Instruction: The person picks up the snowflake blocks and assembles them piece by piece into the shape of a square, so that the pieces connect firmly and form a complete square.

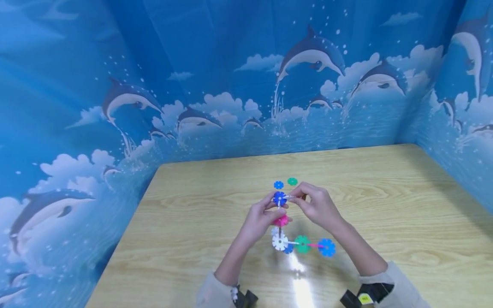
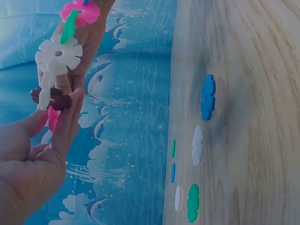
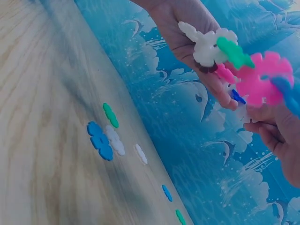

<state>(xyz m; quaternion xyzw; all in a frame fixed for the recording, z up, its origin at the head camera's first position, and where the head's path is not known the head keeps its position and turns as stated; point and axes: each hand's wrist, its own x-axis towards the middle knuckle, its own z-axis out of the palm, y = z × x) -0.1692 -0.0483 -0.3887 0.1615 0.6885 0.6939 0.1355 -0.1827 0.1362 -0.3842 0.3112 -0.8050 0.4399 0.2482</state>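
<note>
Several notched plastic snowflake discs, slotted together edge to face, form a bent chain between the two hands in the head view. My left hand (image 1: 259, 218) grips the chain near a pink disc (image 1: 282, 220), thumb on top. At its far end, a dark blue disc (image 1: 280, 198) sits above the left fingers. My right hand (image 1: 317, 205) pinches a white disc (image 1: 290, 196), edge-on at the blue one's right side. Toward the body the chain turns right through a white disc (image 1: 280, 242), a green disc (image 1: 302, 244) and a blue disc (image 1: 326, 247). A brown disc (image 2: 61, 99) shows near the left fingertips.
Loose discs lie flat on the wooden table (image 1: 200, 222): a small blue one (image 1: 278, 185) and a green one (image 1: 292, 181) beyond the hands, with white, green and blue ones (image 3: 99, 140) beneath the chain. A dolphin-print curtain (image 1: 231, 85) borders the table at the back and sides.
</note>
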